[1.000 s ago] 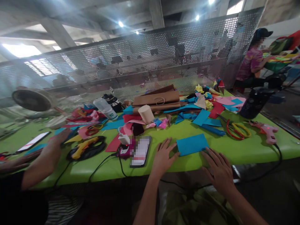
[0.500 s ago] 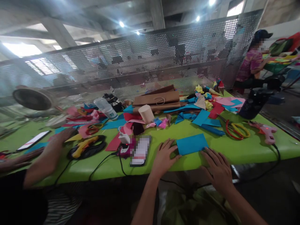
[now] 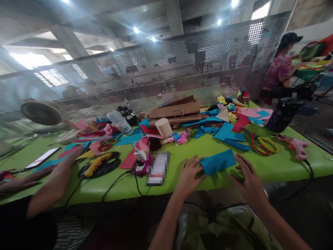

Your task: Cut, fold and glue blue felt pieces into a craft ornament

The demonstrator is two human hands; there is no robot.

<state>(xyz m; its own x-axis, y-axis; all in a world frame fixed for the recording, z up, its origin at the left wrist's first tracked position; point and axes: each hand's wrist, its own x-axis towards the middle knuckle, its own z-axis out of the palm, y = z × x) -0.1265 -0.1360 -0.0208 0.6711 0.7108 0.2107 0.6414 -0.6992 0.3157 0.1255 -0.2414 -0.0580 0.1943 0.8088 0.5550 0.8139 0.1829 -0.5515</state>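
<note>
A blue rectangular piece of paper (image 3: 218, 162) lies at the front of the green table, slightly buckled, between my two hands. My left hand (image 3: 190, 174) is at its left end, palm down, fingers spread and thumb apart, with fingertips touching the paper's edge. Close to the right end is my right hand (image 3: 249, 178), its fingers stretched and parted; whether the fingertips touch the paper I cannot tell. Left of my left hand rests a phone (image 3: 157, 169). Beyond the paper lie more blue paper pieces (image 3: 224, 131) and scissors with red and yellow handles (image 3: 264, 145).
A pink glue gun (image 3: 298, 146) with a cord and a dark tumbler (image 3: 283, 114) stand right. Leftward are a yellow glue gun (image 3: 97, 163), a plastic bottle (image 3: 119, 122) and a co-worker's arm (image 3: 56, 180). Brown paper (image 3: 174, 111) and a cream roll (image 3: 163, 127) are behind.
The blue paper has shifted slightly right and up and now looks buckled instead of flat. My right hand has moved right, off the paper's corner, with its fingers turned more upright.
</note>
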